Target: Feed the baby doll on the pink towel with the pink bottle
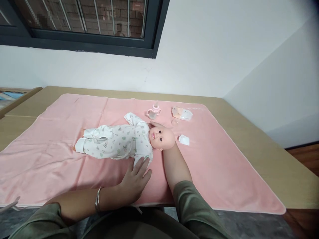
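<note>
The doll lies face up on the pink mat, feet leftward, head rightward. The left hand, with a bangle on its wrist, lays loosely spread fingers on the doll's near sleeve. The right hand reaches under the doll's head, mostly hidden; whether it grips, I cannot tell. Beyond it sits the bottle; farther right lie a clear piece, a packet and, nearer, a white pad.

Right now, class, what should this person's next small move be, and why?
Perhaps slide the left hand under the bald doll in white printed clothes: the right hand lies beneath its head, while the left only touches its near sleeve.
</note>
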Motion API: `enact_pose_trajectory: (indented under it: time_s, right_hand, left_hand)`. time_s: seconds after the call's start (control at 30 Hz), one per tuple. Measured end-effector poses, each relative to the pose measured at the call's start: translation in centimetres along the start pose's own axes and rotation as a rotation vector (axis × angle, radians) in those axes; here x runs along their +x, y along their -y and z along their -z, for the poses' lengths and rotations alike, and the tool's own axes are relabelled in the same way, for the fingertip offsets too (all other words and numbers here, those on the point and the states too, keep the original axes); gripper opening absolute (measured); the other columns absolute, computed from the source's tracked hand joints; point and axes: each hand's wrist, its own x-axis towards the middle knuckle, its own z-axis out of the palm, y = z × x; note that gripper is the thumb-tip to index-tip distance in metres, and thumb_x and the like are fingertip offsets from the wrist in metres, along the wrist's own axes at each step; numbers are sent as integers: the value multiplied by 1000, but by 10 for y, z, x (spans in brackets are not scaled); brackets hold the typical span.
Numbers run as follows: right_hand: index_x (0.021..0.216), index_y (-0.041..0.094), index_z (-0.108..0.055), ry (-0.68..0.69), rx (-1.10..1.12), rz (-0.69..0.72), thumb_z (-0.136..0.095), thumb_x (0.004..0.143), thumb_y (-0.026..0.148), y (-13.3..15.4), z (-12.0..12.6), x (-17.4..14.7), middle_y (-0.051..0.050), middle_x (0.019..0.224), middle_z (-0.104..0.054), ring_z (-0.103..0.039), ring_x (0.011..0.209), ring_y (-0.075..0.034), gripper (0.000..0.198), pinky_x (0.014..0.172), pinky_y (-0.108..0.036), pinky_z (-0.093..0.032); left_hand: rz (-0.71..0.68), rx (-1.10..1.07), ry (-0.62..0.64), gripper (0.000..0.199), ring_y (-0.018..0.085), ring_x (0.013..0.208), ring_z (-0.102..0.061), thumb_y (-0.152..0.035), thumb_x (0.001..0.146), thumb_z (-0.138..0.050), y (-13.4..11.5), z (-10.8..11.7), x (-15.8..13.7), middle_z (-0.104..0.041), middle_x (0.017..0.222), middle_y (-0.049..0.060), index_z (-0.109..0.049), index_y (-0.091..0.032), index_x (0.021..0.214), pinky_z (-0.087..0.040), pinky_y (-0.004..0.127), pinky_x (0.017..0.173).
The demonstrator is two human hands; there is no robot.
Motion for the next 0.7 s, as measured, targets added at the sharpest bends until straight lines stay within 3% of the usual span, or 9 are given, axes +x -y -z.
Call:
enact_pose_trajectory:
  time_s: [0.17,0.3,0.5,0.7]
  right_hand:
    - [116,15,-63,27,257,74,-44,96,59,-2,-4,0,-7,86,-73,-69,69,-24,53,70,-39,-58]
    - [128,17,-59,132,329,148,-43,98,49,-6,1,2,-10,109,-74,-73,84,-27,47,75,-43,-61]
    - [149,26,-44,148,320,208,-46,97,46,-14,11,2,-8,135,-65,-73,100,-28,56,78,-48,-62]
    - [152,27,-39,98,339,265,-55,91,38,-20,18,6,-7,133,-66,-72,100,-26,64,85,-47,-61]
  left_hand:
    - [-8,-16,-39,50,44,147,-40,-20,85,-57,3,-5,-3,-41,159,24,-60,-15,135,-39,69,112]
    - [-28,-35,-147,49,47,147,-38,-20,82,-59,5,-15,-8,-43,158,25,-61,-12,130,-37,69,113]
    - [-34,-58,-208,47,47,148,-34,-22,82,-61,6,-20,-11,-44,157,24,-61,-11,127,-31,67,116]
    - [-53,-19,-182,47,48,147,-36,-27,84,-61,6,-16,-10,-43,158,24,-60,-11,128,-30,67,116]
